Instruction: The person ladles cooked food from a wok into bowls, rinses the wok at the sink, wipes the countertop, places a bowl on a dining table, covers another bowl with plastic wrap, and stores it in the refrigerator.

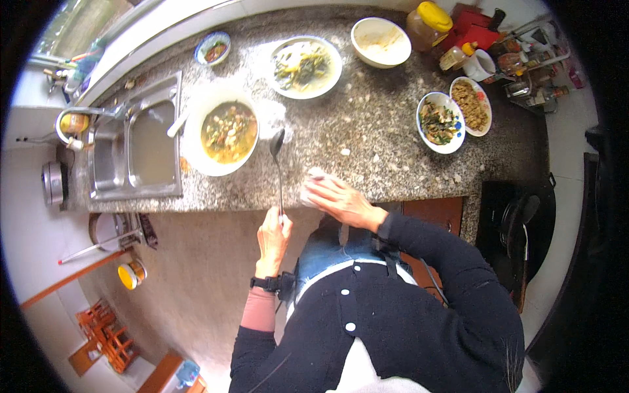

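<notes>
My left hand [274, 233] grips the handle end of a metal ladle [279, 169] at the counter's front edge; the ladle's dark bowl points away from me, over the granite. My right hand [344, 200] presses on a white cloth [310, 191] at the same edge, fingers spread over it. Beyond the left hand stands a large white bowl of soup [229, 132] with a white handle leaning out over its left rim. Farther back are a plate of cooked greens [305, 68] and a white bowl with light residue [381, 42].
A double steel sink [153, 142] with cloudy water is on the left. Two dishes of food, one with greens [440, 123] and one with minced food [471, 105], stand on the right, near jars and bottles. A black stove [496, 211] with a pan lies at far right.
</notes>
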{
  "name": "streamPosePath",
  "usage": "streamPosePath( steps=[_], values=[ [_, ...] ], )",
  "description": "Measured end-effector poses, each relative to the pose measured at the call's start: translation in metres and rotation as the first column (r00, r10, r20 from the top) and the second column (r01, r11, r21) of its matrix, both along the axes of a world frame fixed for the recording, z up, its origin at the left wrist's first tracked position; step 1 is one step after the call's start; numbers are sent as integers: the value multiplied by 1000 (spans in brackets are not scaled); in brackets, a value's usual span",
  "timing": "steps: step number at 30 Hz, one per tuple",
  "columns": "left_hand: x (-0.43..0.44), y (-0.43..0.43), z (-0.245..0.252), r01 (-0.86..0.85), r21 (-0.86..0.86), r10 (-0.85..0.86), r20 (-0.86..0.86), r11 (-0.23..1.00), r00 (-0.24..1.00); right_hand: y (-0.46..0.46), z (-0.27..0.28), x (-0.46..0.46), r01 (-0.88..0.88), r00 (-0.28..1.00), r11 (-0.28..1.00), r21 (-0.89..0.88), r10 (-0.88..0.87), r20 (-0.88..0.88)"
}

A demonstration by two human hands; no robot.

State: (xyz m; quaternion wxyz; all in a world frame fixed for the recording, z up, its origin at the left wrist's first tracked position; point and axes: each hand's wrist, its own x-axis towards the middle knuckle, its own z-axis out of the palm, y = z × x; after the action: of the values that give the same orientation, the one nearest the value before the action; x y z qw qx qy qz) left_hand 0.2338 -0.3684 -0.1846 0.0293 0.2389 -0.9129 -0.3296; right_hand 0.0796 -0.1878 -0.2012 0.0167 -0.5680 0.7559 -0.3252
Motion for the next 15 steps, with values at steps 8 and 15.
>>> streamPosePath(
  steps=[8, 15],
  values=[
    [-35, 9, -12, 164, -128, -160, 41, 978, 986, 25, -45, -166, 731, 682, 668, 140, -717, -145],
    [-97, 23, -14, 81, -200, -68, 72, 976, 995, -7, -43, -166, 478, 878, 865, 151, -467, -104]
  ],
)
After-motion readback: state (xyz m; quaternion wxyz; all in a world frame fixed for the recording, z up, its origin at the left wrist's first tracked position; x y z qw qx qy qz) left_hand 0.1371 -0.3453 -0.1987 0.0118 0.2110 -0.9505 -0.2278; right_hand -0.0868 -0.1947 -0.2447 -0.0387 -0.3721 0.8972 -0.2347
